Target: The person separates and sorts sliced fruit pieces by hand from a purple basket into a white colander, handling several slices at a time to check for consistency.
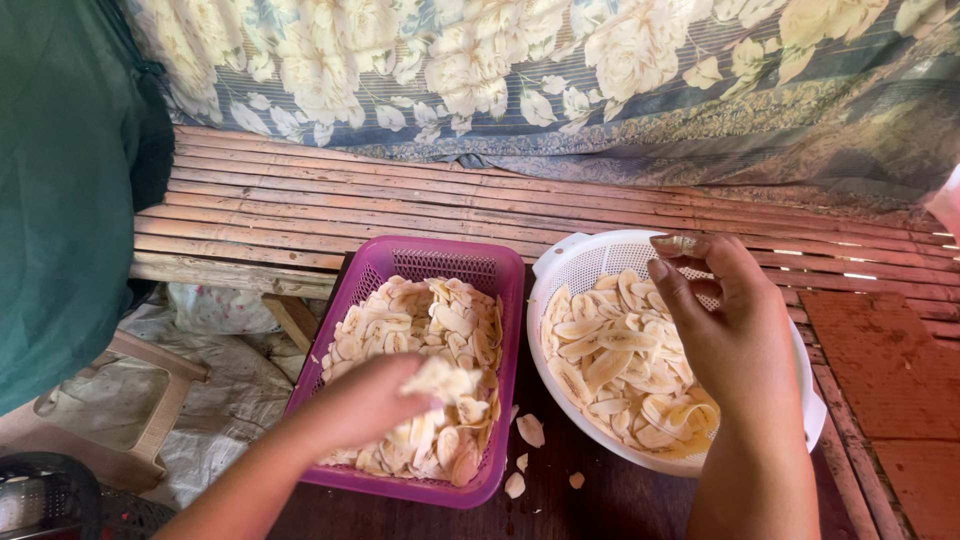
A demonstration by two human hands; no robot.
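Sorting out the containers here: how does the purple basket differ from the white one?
The purple basket is rectangular with straight mesh walls; the white colander is round. The left hand holding slices is over the purple basket, the right hand over the white colander. Both hold pale banana slices.
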